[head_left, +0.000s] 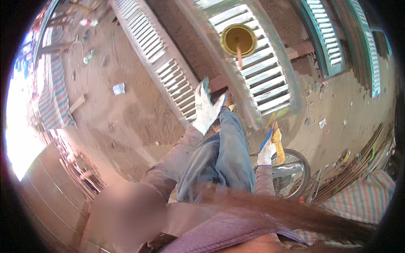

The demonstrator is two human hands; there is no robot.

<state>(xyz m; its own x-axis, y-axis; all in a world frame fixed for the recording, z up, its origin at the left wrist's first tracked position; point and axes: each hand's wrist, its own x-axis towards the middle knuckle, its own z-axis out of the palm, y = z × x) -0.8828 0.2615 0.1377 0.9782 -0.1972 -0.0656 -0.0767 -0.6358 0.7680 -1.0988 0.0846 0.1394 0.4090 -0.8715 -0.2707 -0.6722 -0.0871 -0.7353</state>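
Note:
My left hand (206, 107), in a white work glove with a darker palm side, has its fingers spread. It is by the inner edge of the brown-grey louvred shutter (162, 67); whether it touches the edge I cannot tell. My right hand (268, 152), in a white and blue glove, closes around a long yellow thing (277, 145), whose kind is unclear. That hand is near the lower end of a second louvred shutter (270, 86), with pale slats and a greenish-grey frame. A round can (228, 37) with a yellowish rim stands on those slats, a reddish stick-like handle (238, 55) in it.
Red-brown beams (300, 50) run beneath the shutters. More teal louvred shutters (325, 33) are at the far right. A spoked wheel (301, 173) is beside my right forearm. Striped sheeting (358, 196) and long thin strips (354, 162) are at lower right. Litter (119, 88) dots the dirt floor.

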